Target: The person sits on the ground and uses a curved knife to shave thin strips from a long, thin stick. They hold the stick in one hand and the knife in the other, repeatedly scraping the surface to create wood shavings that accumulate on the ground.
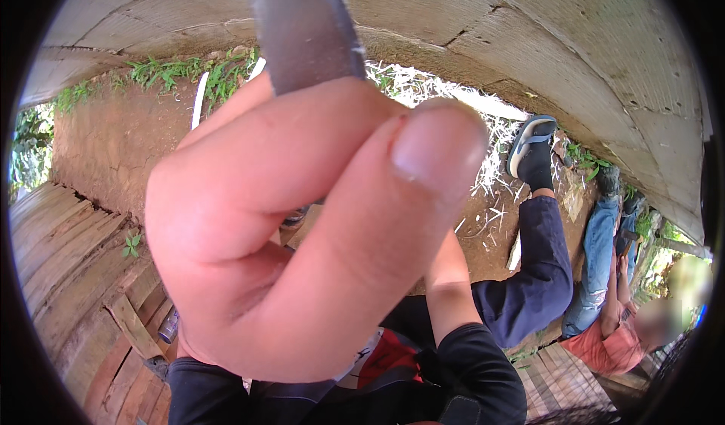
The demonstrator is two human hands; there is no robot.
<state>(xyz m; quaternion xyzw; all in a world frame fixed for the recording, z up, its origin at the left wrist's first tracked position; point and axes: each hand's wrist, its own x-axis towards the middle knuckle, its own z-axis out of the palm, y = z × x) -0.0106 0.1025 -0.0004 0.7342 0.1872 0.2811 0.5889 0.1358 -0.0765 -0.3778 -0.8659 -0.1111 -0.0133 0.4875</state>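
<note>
My left hand (302, 221) is raised very close and covers the middle of the view. Its fingers are curled round a knife, whose grey blade (310, 32) sticks up from the fist; the handle is hidden inside it. The thumb lies across on the right side, with a small red mark near its nail. Behind it, my right forearm (449, 274) reaches up from a black sleeve, and my right hand is hidden, so its fingers and anything in them cannot be made out. Just beyond the left fist, a thin pale strip (199, 100) shows against the dirt.
White shavings (495, 138) litter the dirt ground beside my sandalled foot (532, 145). A concrete-like wall (483, 17) curves along the far side. Wooden planks (60, 244) lie at left. At far right sits another person in jeans (596, 251), holding a tool (628, 236).
</note>
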